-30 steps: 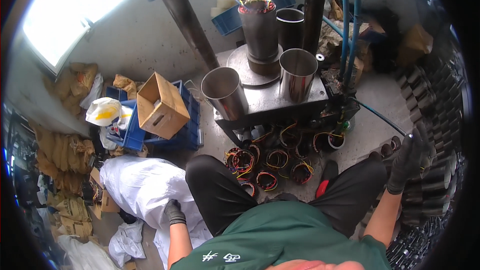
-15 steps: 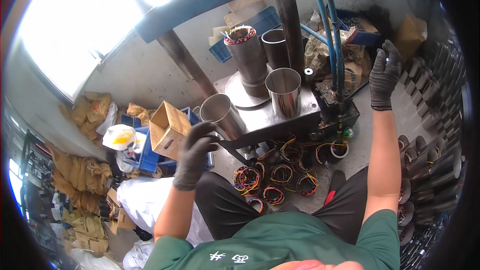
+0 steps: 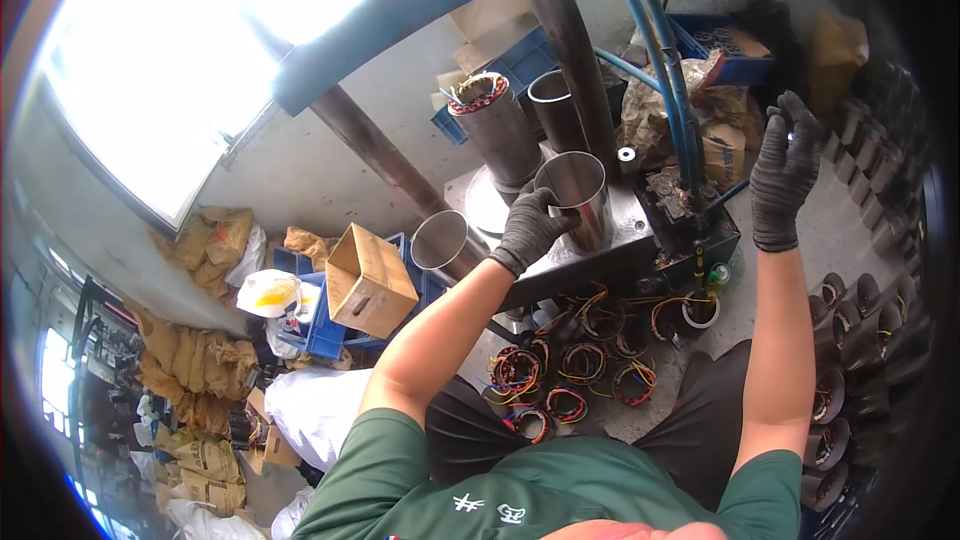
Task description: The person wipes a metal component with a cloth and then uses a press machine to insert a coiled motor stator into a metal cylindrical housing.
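My left hand (image 3: 536, 230), in a dark grey glove, reaches across to a shiny open-topped steel cylinder (image 3: 588, 222) on the press table (image 3: 540, 270). Its bent fingers and thumb are against the cylinder's left side; the far fingertips are partly hidden. Just beyond stands a grey motor housing (image 3: 500, 140) with a red-edged wound stator at its top. A second steel tube (image 3: 445, 245) leans at the table's left corner. My right hand (image 3: 785, 180), gloved alike, is raised at the right with fingers stretched upward, holding nothing visible.
Two thick posts (image 3: 375, 145) and a blue crossbeam (image 3: 420, 10) frame the table. Blue hoses (image 3: 655, 30) run down on the right. Several wound stators (image 3: 583, 364) lie on the floor below. Rows of metal tubes (image 3: 870, 180) line the right; a carton (image 3: 370, 280) sits left.
My left hand has moved right and away from me, from beside the leaning tube to the upright steel cylinder. My right hand stays raised. The view has shifted slightly.
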The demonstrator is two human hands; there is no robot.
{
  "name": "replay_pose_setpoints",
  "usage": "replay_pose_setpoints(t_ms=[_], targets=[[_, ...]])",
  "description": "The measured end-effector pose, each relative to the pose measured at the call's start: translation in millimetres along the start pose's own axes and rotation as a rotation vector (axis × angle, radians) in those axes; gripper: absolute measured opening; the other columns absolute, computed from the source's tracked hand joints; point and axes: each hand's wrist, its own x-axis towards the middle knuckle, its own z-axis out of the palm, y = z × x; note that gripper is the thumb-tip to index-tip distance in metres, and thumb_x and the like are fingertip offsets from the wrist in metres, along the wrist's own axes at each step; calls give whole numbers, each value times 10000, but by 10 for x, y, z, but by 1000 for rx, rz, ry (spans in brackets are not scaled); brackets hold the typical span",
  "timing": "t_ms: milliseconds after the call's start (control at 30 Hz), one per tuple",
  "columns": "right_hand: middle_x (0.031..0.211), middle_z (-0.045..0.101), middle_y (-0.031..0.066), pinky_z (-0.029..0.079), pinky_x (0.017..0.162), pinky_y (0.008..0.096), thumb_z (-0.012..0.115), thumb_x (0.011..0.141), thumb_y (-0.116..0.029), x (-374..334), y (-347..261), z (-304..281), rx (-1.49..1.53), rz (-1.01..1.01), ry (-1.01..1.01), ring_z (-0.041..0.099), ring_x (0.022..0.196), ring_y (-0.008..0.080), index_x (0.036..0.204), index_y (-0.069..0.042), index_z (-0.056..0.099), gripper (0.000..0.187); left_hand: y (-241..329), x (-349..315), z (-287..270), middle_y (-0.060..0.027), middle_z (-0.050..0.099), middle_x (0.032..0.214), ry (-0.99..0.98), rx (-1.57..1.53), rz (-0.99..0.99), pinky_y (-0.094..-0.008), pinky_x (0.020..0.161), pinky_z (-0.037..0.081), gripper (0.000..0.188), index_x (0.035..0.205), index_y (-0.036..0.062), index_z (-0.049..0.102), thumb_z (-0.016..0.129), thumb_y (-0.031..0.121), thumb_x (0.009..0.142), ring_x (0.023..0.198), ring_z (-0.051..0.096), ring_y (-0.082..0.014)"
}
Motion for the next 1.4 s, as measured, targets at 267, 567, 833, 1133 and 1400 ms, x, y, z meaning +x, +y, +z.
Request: replay_pose_setpoints(t_ms=[267,567,833,1133,1400], targets=[[1150,693,107,584,910,314,560,1035,-76,-33,62,11,66,82,48,696,1010,196,1239,-17,659,234,415,-305,-810,-58,708,927,299,-797,71,-279,795,553,181,928,36,650,794,-38,847,855,650,-118],[1153,698,102,585,933,311,570,1033,-75,-46,81,28,146,131,106,692,1031,199,1222,-14,671,223,211,402,-1871,-37,632,973,817,-595,242,-299,800,541,152,969,35,636,761,109,924,868,605,-134],[1130,721,87,595,903,298,591,1025,-99,-85,21,-42,144,188,100,710,1008,179,1183,-21,693,203,-145,1207,-2286,-51,666,884,754,-419,84,-288,701,505,241,965,-7,617,729,206,954,812,602,-133],[1075,737,70,583,872,289,603,1017,-93,-91,-54,-62,277,235,133,705,948,153,1140,-21,714,180,-20,1855,-2781,-66,666,692,540,-510,-382,-378,434,464,312,822,109,670,691,384,969,515,594,-218],[1050,753,70,578,850,290,612,1009,-97,-70,-15,-101,238,220,144,713,935,159,1123,-36,730,175,168,1854,-2729,-46,654,684,311,-481,-181,-333,550,494,300,841,107,676,666,380,965,630,648,-183]])
